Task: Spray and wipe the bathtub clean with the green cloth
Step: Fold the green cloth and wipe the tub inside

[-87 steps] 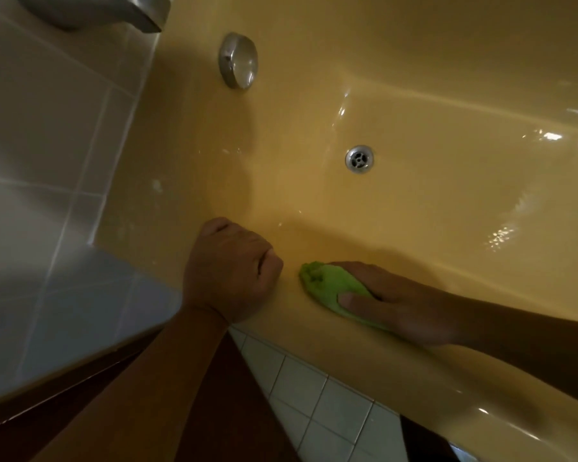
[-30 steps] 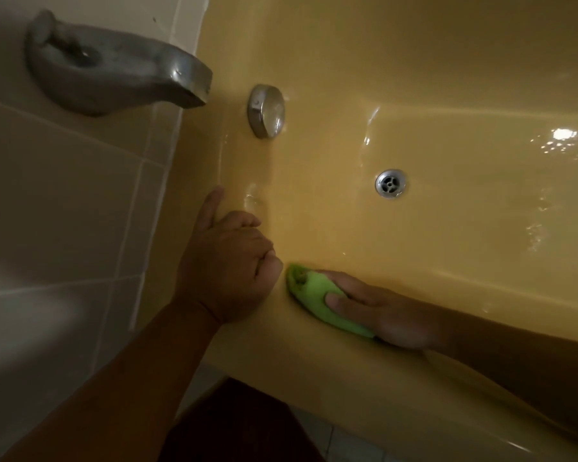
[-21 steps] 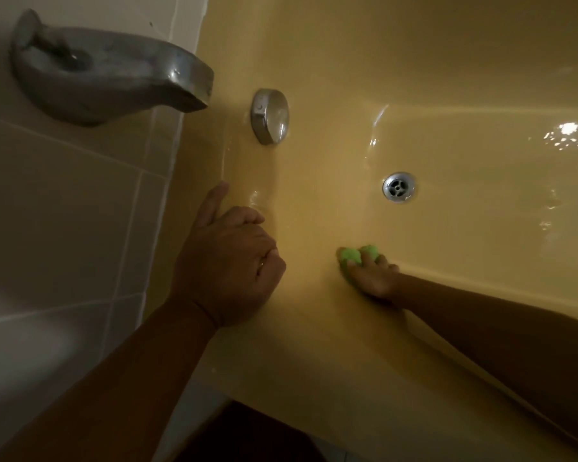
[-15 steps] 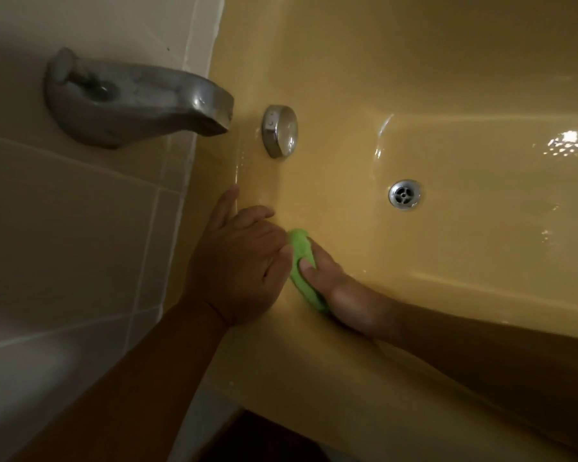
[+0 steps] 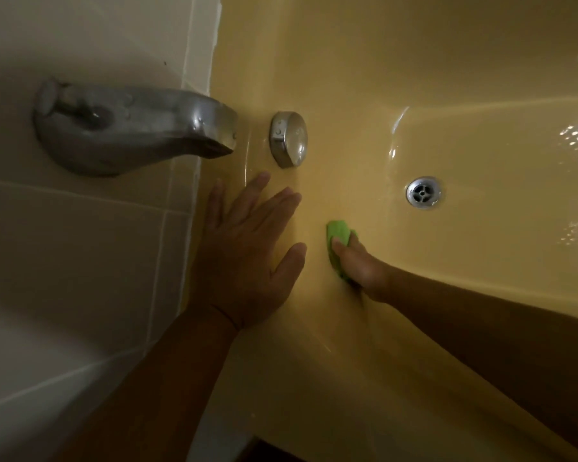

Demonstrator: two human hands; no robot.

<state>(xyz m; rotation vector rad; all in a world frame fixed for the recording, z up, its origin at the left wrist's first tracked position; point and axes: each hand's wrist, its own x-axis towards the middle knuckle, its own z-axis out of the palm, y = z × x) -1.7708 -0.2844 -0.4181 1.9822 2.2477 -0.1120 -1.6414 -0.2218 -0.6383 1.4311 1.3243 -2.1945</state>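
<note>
Mid-wipe: right hand [image 5: 359,266] grips the green cloth [image 5: 337,243] near the drain [image 5: 423,192], left hand [image 5: 247,258] splayed open on the yellow bathtub [image 5: 431,61], most surface apparently left.

We see a mustard-yellow tub [image 5: 414,61], plain and glossy with white glints. Near the drain [image 5: 423,192], which is bright silver with dark holes, lies a lime-green cloth [image 5: 336,233], unpatterned. Left of the drain, the overflow cap [image 5: 289,139] is silver; further left, the spout [image 5: 131,125] is dull grey metal. The tiles [image 5: 80,228] are beige with pale grout lines forming a grid.
</note>
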